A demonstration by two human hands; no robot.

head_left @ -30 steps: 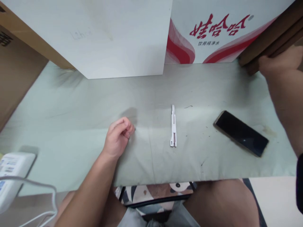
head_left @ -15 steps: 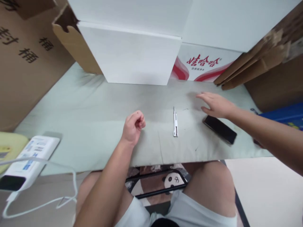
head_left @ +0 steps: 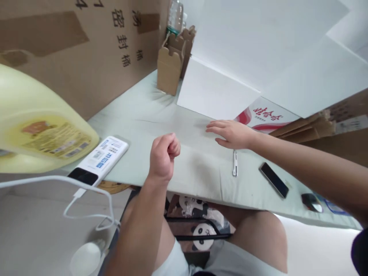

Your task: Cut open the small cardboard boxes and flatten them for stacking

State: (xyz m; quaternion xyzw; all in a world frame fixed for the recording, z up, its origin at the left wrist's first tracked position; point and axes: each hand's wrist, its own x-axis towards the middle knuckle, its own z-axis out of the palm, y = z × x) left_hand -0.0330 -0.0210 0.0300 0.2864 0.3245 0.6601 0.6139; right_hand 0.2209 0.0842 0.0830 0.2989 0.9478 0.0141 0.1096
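Resting flat with fingers spread, the right hand (head_left: 234,134) lies palm down on the pale green surface (head_left: 143,119), holding nothing; its heel sits just above the top end of a slim white pen-like tool (head_left: 235,164), close enough that contact cannot be told. The tool lies lengthwise, pointing away from the person, near the front edge of the surface. The left hand (head_left: 163,155) is curled into a loose fist, raised slightly over the surface to the left of the tool and well apart from it; nothing shows in its grip.

A dark phone (head_left: 274,179) lies at a slant just to the right of the tool, and a computer mouse (head_left: 310,202) sits farther right. At the left edge, a white power bank (head_left: 99,160) with a white cable (head_left: 86,199) plugged in overhangs the surface, beside a large yellow jug (head_left: 34,126). Cardboard boxes (head_left: 86,50) with printed characters stand behind, along with white boards (head_left: 258,57) and a red-and-white carton (head_left: 264,115).
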